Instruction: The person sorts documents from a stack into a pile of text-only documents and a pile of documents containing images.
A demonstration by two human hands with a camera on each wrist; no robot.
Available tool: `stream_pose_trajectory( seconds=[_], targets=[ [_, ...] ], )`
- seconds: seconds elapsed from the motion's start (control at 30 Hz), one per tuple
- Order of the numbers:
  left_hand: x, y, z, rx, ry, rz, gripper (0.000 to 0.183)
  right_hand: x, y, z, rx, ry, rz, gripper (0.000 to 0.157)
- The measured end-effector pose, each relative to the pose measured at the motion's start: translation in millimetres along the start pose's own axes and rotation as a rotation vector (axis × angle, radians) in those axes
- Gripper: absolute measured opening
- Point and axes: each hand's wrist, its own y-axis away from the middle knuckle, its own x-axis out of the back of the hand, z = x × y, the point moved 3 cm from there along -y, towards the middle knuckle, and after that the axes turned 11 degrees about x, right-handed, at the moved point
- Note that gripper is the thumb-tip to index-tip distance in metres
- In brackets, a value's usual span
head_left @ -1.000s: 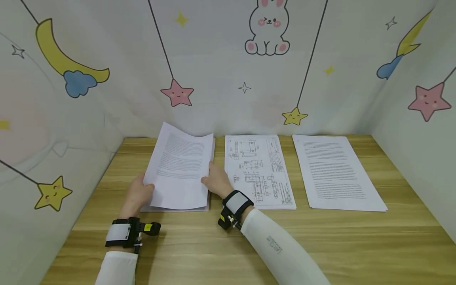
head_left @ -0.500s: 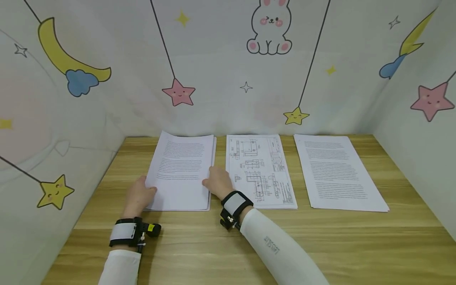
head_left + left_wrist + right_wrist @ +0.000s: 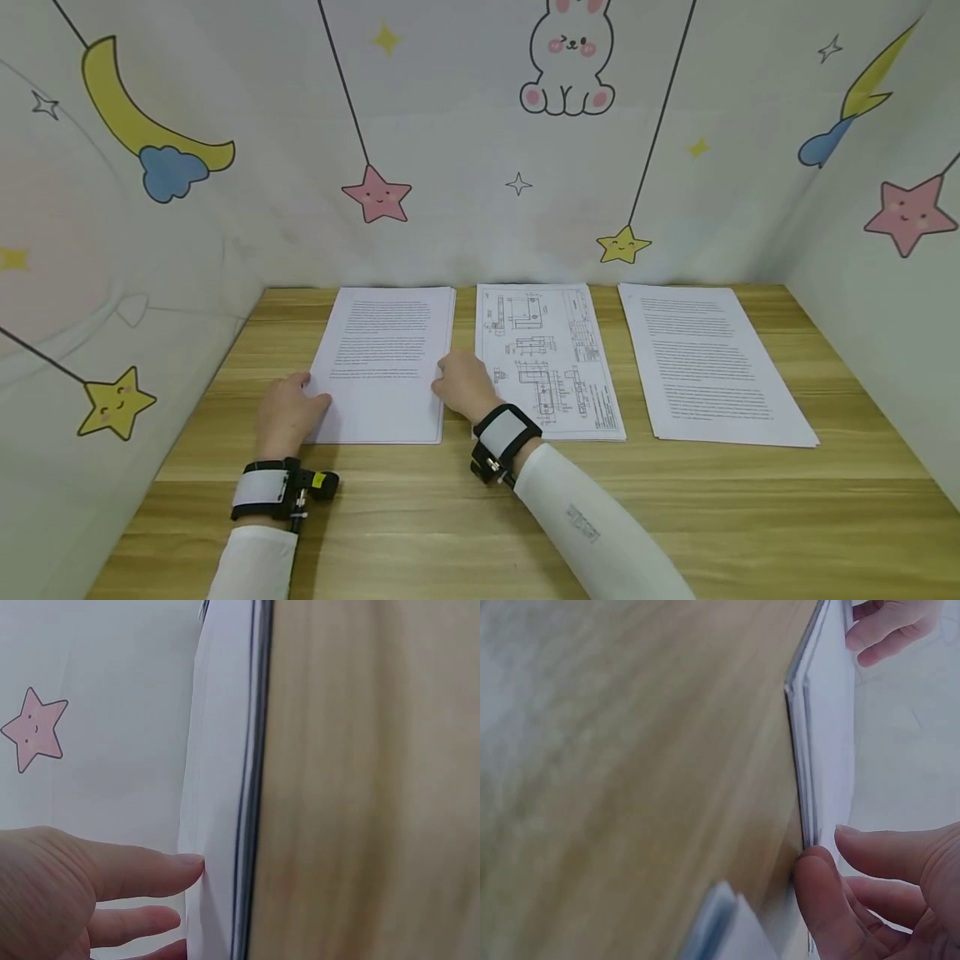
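A stack of printed paper lies flat at the left of the table, its top sheet covered in text lines. At its left edge is my left hand, fingers fairly straight, the thumb tip over the paper's border. My right hand is at the opposite edge with its fingers curled, pinching the stack's border between thumb and forefinger in the right wrist view. From the left wrist, the thumb reaches to the edge of the layered sheets. The undersides of the fingertips are partly hidden.
Just right of my right hand lies a stack of technical drawings. Farther right is another text-printed stack. All rest on a wood-grain table, with a cartoon-patterned white curtain behind and at the sides.
The raised, bowed top sheets of the left stack have come down and now lie flat on the rest. Both hands stay at its edges; the right one has shifted slightly rightward.
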Motion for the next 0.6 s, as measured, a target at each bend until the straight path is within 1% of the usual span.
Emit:
stream_pose_trajectory(
  seconds=[0.1, 0.2, 0.3, 0.43, 0.5, 0.6],
  targets=[
    [-1.1, -0.1, 1.3, -0.004, -0.018, 0.02, 0.06, 4.2, 4.1, 0.9, 0.014, -0.025, 0.006, 0.033],
    [-1.8, 1.4, 6.0, -0.015, -0.014, 0.045, 0.058, 11.1, 8.9, 2.1, 0.029, -0.051, 0.027, 0.035],
    [-1.1, 4.6, 13.6, -0.041, 0.004, 0.071, 0.056, 19.7, 13.0, 2.8, 0.051, -0.068, 0.062, 0.035],
    [1.3, 10.2, 27.5, -0.116, 0.031, 0.113, 0.053, 32.7, 17.3, 4.7, 0.093, -0.065, 0.112, 0.035],
    [1.2, 13.6, 35.8, -0.163, 0.069, 0.129, 0.052, 39.1, 19.8, 7.6, 0.115, -0.06, 0.135, 0.035],
    [-2.0, 18.6, 47.7, -0.23, 0.126, 0.153, 0.051, 47.5, 24.0, 15.5, 0.12, -0.034, 0.159, 0.035]
  ],
)
